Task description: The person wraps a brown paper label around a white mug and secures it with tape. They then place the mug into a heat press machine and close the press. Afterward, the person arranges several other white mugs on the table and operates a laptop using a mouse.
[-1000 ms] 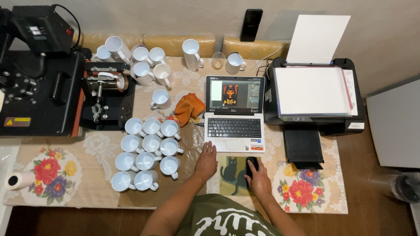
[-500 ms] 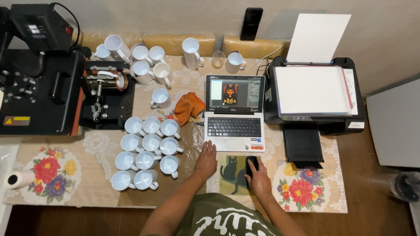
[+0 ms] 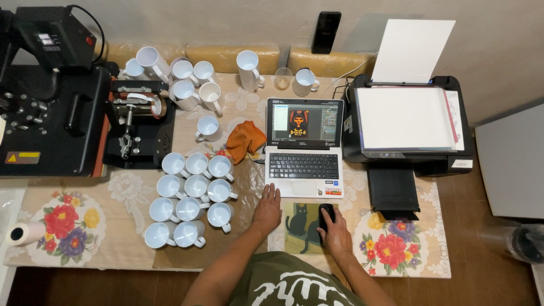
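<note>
My right hand (image 3: 335, 231) rests on a black computer mouse (image 3: 326, 215), which sits on a mouse pad (image 3: 296, 226) with a black cat picture. My left hand (image 3: 267, 208) lies flat on the table, fingers spread, just below the left corner of an open laptop (image 3: 305, 148). The laptop screen shows an orange and black picture in an editing window. Left of that hand stands a group of several white mugs (image 3: 190, 198).
A black printer (image 3: 408, 122) with white paper stands right of the laptop. A heat press (image 3: 45, 90) and a mug press (image 3: 135, 122) fill the left side. More white mugs (image 3: 184, 79), an orange cloth (image 3: 245, 140), a paper roll (image 3: 24, 232) and a black phone (image 3: 326, 31) on the wall are around.
</note>
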